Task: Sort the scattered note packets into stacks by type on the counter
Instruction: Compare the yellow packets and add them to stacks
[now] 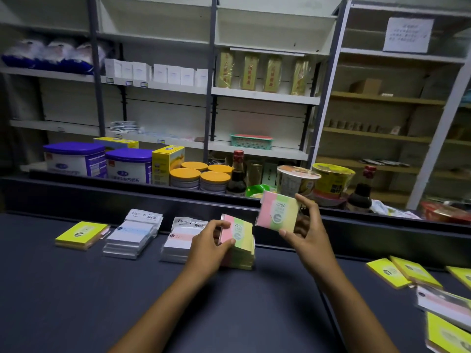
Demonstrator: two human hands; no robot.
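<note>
Your right hand (303, 225) pinches a pink-green-yellow packet (277, 212) at centre frame; left hand (209, 240) grips the matching stack (239, 245). Lower it square, edges aligned.

Dim room, dark desk (76, 289) with raised black rear ledge (127, 197), grey metal shelving (211, 93) behind its far edge, sparsely stocked, wooden shelves (382, 138) at right, paper notice (407, 34) taped above.

"2209" is printed on the striped note packet (279, 212) at one o'clock and atop the striped stack (238, 231) beside it.
</note>
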